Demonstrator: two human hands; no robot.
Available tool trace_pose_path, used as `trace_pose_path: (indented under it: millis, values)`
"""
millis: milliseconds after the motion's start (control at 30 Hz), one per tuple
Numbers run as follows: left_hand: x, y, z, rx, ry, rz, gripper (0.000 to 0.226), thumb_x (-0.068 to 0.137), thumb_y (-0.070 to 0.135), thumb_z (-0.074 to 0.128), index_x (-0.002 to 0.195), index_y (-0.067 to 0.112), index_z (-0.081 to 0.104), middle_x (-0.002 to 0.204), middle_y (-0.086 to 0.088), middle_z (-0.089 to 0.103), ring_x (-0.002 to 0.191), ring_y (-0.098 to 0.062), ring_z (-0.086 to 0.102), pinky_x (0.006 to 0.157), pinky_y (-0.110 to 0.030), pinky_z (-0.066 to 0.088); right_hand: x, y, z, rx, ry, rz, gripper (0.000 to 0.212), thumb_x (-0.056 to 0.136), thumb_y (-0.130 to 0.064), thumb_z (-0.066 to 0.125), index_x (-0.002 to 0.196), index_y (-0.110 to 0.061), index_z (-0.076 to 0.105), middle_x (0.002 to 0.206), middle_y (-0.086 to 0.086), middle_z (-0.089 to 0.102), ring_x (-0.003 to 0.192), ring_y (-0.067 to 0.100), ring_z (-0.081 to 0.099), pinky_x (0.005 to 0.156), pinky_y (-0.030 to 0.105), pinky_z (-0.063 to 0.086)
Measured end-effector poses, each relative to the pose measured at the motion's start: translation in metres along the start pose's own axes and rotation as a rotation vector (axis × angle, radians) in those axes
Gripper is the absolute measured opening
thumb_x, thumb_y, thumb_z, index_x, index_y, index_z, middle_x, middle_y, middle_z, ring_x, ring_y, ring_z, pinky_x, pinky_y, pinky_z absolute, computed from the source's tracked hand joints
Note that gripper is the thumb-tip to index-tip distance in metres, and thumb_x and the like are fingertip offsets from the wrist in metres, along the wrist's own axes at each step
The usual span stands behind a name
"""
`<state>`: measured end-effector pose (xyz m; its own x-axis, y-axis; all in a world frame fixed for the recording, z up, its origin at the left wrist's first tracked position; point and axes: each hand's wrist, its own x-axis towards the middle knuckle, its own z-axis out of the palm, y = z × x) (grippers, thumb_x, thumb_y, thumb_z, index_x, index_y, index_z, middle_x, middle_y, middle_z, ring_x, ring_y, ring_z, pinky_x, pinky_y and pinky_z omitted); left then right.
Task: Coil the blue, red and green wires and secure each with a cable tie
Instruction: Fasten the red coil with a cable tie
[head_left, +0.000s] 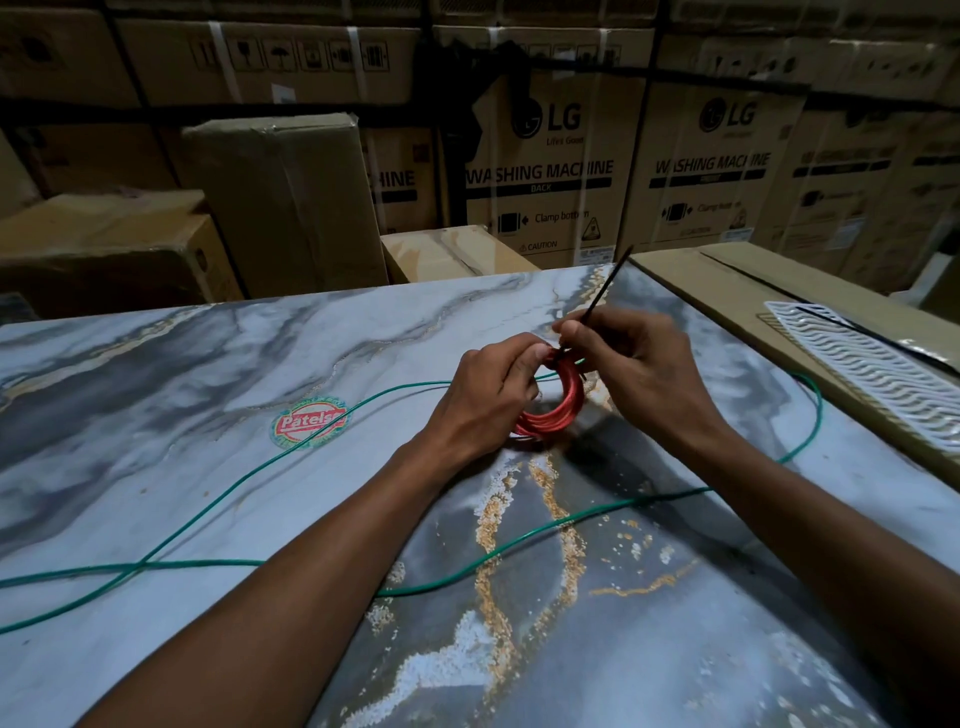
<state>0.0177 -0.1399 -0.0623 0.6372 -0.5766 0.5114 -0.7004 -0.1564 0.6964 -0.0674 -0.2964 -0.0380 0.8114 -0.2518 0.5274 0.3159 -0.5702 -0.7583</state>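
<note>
I've got the red coil (553, 410) up off the bench (208, 493), just past centre toward one o'clock, and both hands are on its top edge. My left hand (493, 395) pinches the bundled turns at the coil's eleven o'clock, thumb and fingers curled over the wire; my right hand (639, 374) pinches the black tie (605, 291), whose free tail sticks up and away toward one o'clock. Whether the tie is already threaded through its head I can't tell, the fingers cover that spot. The coil looks light and springy: thin insulated wire, many turns, wanting to fan out, so I'd hold it right beside the tie, squeezing the turns flat together, never by one loop. The tie looks stiff but thin and slick, best gripped near the head and pulled by the tail. The green wire (208, 509) lies loose across the bench, from nine o'clock under my forearms round to three o'clock, limp and easy to snag with a sleeveless arm. No blue wire in sight. A white mesh piece (872, 379) sits on a carton (727, 291) at two o'clock.
</note>
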Motion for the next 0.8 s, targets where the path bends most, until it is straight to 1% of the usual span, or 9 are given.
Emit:
trace_pose_path:
  millis: [100, 167, 233, 300, 467, 533, 600, 700, 800]
  values:
    - [-0.001, 0.002, 0.000, -0.005, -0.038, 0.022, 0.028, 0.107, 0.030, 0.043, 0.101, 0.017, 0.067, 0.063, 0.008, 0.057, 0.059, -0.008, 0.055, 0.063, -0.033, 0.046, 0.003, 0.003, -0.004, 0.027, 0.027, 0.046, 0.016, 0.098, -0.021, 0.067, 0.105, -0.012, 0.078, 0.087, 0.005, 0.077, 0.081, 0.016, 0.075, 0.076, 0.038, 0.063]
    - [-0.002, 0.003, 0.001, 0.001, -0.048, 0.037, 0.028, 0.107, 0.030, 0.043, 0.103, 0.016, 0.067, 0.070, 0.009, 0.060, 0.063, -0.008, 0.058, 0.064, -0.030, 0.049, 0.003, 0.007, -0.005, 0.041, 0.041, 0.075, 0.015, 0.095, -0.019, 0.070, 0.107, -0.013, 0.078, 0.087, 0.003, 0.078, 0.079, 0.016, 0.075, 0.074, 0.034, 0.063]
    - [-0.002, 0.002, 0.002, 0.002, -0.045, 0.036, 0.028, 0.107, 0.028, 0.044, 0.106, 0.014, 0.068, 0.081, 0.006, 0.065, 0.071, -0.009, 0.061, 0.068, -0.027, 0.052, 0.003, 0.010, -0.004, 0.027, 0.070, 0.089, 0.017, 0.093, -0.019, 0.074, 0.106, -0.011, 0.079, 0.087, 0.002, 0.079, 0.077, 0.015, 0.076, 0.073, 0.034, 0.064]
    - [-0.001, 0.001, 0.002, 0.026, -0.034, 0.040, 0.028, 0.107, 0.027, 0.044, 0.106, 0.013, 0.069, 0.085, 0.001, 0.068, 0.074, -0.011, 0.063, 0.070, -0.031, 0.055, 0.003, 0.012, -0.003, 0.015, 0.101, 0.096, 0.018, 0.089, -0.019, 0.077, 0.104, -0.009, 0.080, 0.085, 0.002, 0.078, 0.075, 0.015, 0.076, 0.070, 0.032, 0.063]
    - [0.000, 0.005, 0.006, 0.161, 0.031, 0.105, 0.022, 0.101, 0.017, 0.051, 0.098, 0.013, 0.073, 0.078, 0.004, 0.068, 0.067, -0.008, 0.056, 0.065, -0.023, 0.045, 0.002, 0.001, -0.007, 0.302, 0.154, 0.248, 0.008, 0.085, -0.011, 0.080, 0.087, -0.004, 0.079, 0.075, 0.012, 0.074, 0.064, 0.014, 0.066, 0.062, 0.022, 0.054]
    - [0.001, 0.008, 0.009, 0.206, 0.054, 0.098, 0.022, 0.096, 0.014, 0.052, 0.096, 0.013, 0.074, 0.082, -0.001, 0.074, 0.070, -0.016, 0.061, 0.067, -0.032, 0.046, 0.002, -0.004, -0.006, 0.409, 0.142, 0.372, 0.008, 0.085, -0.007, 0.078, 0.080, -0.001, 0.077, 0.072, 0.011, 0.072, 0.061, 0.013, 0.060, 0.058, 0.022, 0.050]
    - [0.001, 0.009, 0.011, 0.228, 0.058, 0.069, 0.023, 0.093, 0.013, 0.051, 0.094, 0.013, 0.075, 0.082, -0.004, 0.074, 0.071, -0.022, 0.062, 0.066, -0.036, 0.046, 0.001, -0.007, -0.004, 0.503, 0.111, 0.467, 0.006, 0.084, -0.003, 0.076, 0.081, 0.002, 0.075, 0.072, 0.011, 0.069, 0.059, 0.012, 0.056, 0.054, 0.019, 0.048]
    - [0.001, 0.009, 0.009, 0.216, 0.062, 0.023, 0.023, 0.095, 0.011, 0.051, 0.088, 0.013, 0.074, 0.076, -0.005, 0.071, 0.067, -0.021, 0.060, 0.065, -0.038, 0.045, -0.002, -0.013, -0.001, 0.562, 0.052, 0.501, 0.013, 0.084, 0.002, 0.072, 0.092, 0.013, 0.070, 0.075, 0.013, 0.068, 0.055, 0.010, 0.057, 0.052, 0.017, 0.048]
    - [0.000, 0.012, 0.008, 0.203, 0.052, -0.005, 0.026, 0.093, 0.012, 0.050, 0.089, 0.015, 0.075, 0.073, -0.005, 0.070, 0.063, -0.017, 0.058, 0.060, -0.035, 0.042, -0.004, -0.015, -0.002, 0.557, -0.002, 0.489, 0.011, 0.085, 0.003, 0.072, 0.092, 0.011, 0.071, 0.080, 0.016, 0.069, 0.059, 0.012, 0.058, 0.054, 0.018, 0.050]
